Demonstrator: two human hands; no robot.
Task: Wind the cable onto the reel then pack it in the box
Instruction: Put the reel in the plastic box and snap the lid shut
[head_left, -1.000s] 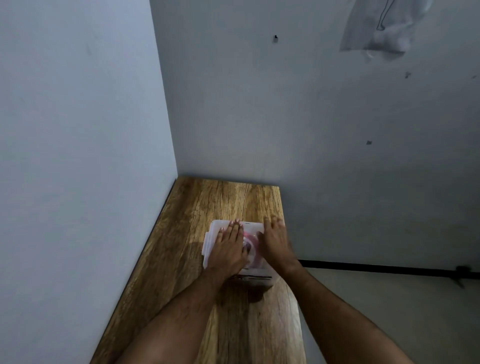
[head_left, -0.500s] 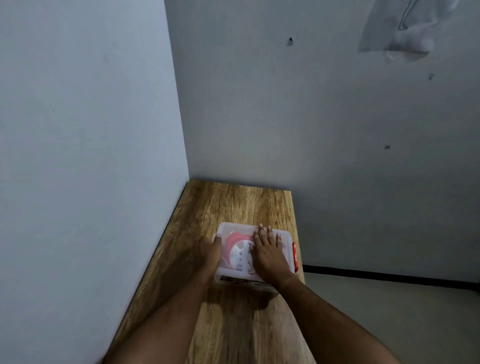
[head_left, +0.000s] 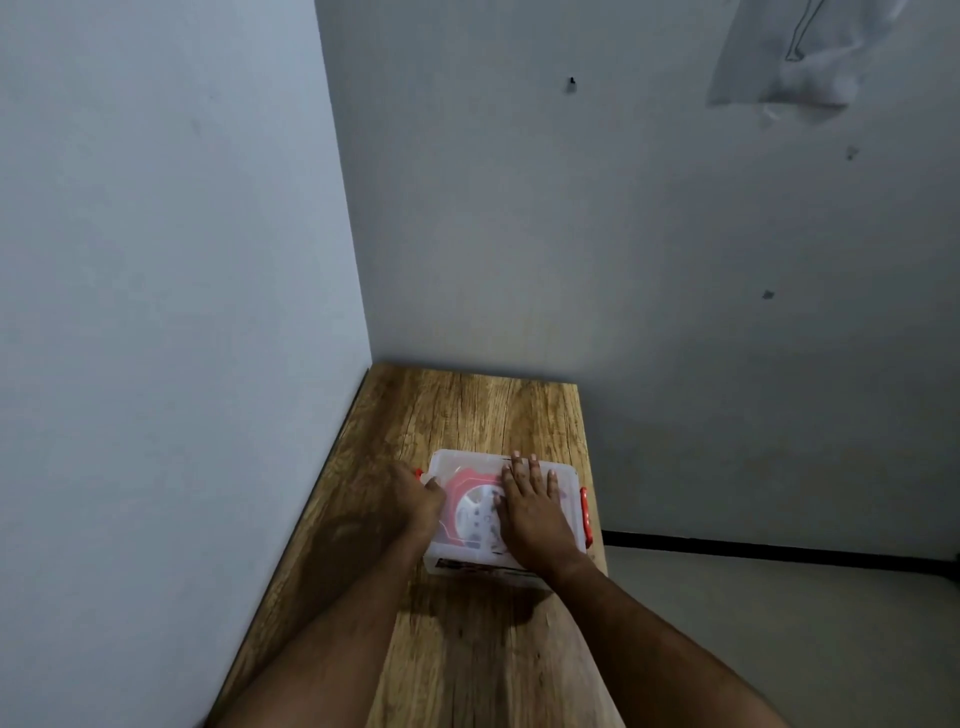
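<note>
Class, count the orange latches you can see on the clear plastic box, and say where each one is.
2. One orange latch sits on the box's right end, fully visible. The other peeks out at the left end, mostly covered by the left hand. None shows elsewhere.

The right hand (head_left: 535, 512) lies flat over the lid of the clear box (head_left: 457, 462), hiding the half of the reel (head_left: 470, 506) toward three o'clock. The left hand (head_left: 415, 499) covers the box's nine o'clock side, with only a scrap of the orange latch (head_left: 418, 473) showing. Any cable on the reel is perhaps there, but too blurred through the plastic to tell. Both forearms are cut off at the six o'clock edge.
</note>
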